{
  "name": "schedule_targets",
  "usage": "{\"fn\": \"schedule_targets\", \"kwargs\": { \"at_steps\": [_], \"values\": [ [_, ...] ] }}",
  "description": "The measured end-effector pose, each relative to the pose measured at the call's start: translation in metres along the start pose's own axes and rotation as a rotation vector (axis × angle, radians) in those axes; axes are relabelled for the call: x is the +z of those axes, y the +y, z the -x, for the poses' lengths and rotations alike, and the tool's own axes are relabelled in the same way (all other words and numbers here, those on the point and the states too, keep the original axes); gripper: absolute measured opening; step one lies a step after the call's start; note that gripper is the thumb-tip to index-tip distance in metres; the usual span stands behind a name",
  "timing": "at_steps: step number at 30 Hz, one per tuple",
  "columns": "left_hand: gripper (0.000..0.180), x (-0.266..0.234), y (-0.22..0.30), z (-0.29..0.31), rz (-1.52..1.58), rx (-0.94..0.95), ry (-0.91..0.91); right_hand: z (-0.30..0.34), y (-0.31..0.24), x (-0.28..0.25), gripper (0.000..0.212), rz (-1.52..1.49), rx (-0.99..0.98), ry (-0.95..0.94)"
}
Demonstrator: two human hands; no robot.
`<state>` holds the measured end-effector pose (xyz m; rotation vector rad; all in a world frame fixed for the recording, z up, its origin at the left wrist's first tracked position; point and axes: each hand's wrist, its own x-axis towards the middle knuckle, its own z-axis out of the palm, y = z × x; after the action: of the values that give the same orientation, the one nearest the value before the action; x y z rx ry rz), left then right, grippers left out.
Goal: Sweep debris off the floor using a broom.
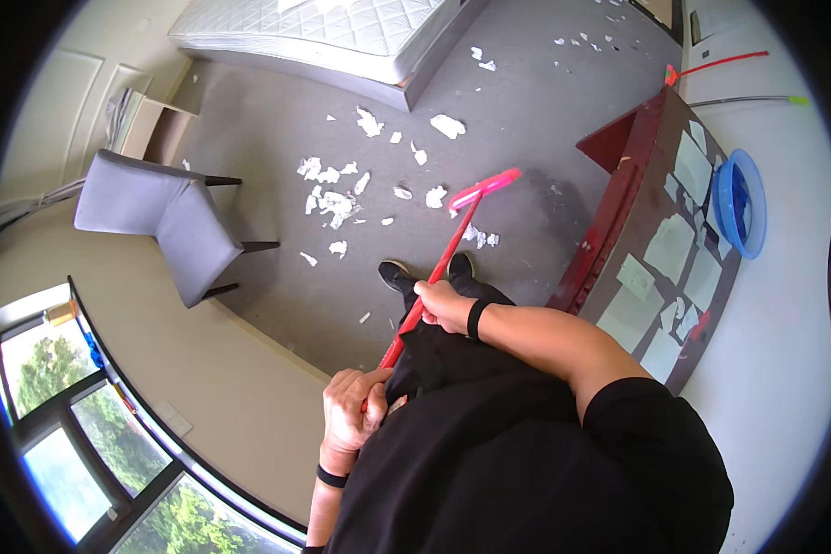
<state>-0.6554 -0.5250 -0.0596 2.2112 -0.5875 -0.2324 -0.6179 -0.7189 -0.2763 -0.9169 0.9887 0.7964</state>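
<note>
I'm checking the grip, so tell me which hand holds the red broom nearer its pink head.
The right hand: it grips the red handle closer to the pink head, while the left hand grips farther back, beside the black shirt.

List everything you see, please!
Long-handled broom: one, red and pink, centre
Crumpled paper scraps: many, white, across floor
Padded chair: one, gray, left
Quilted mattress: one, white, top
Boxy shelf: one, cream, behind chair
Long desk: one, red-brown, right
Paper sheets: several, pale, on desk
Round basin: one, blue, desk edge
Thin poles: two, red, gray, upper right
Framed window: one, black, lower left
Shoes: two, black, centre
Left hand: one, bare, gripping broom
Right hand: one, bare, gripping broom
</note>
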Motion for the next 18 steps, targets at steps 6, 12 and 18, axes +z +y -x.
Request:
{"fn": "schedule_targets", "kwargs": {
  "at_steps": [6, 12, 18],
  "values": [
    [0.015, -0.007, -0.003, 0.03, -0.021, -0.088, 0.058, 0.032, -0.005, -0.003, 0.027, 0.069, 0.059, 0.015],
    [0.018, -0.016, 0.017, 0.022, 0.021, -0.072, 0.168, 0.039, -0.003, -0.004, 0.023, 0.177, 0.2, -0.163],
    [0.014, -0.001, 0.026, 0.007, -0.018, -0.078, 0.214, 0.028, 0.0, -0.013, 0.021, 0.162, 0.199, -0.176]
  ]
}}
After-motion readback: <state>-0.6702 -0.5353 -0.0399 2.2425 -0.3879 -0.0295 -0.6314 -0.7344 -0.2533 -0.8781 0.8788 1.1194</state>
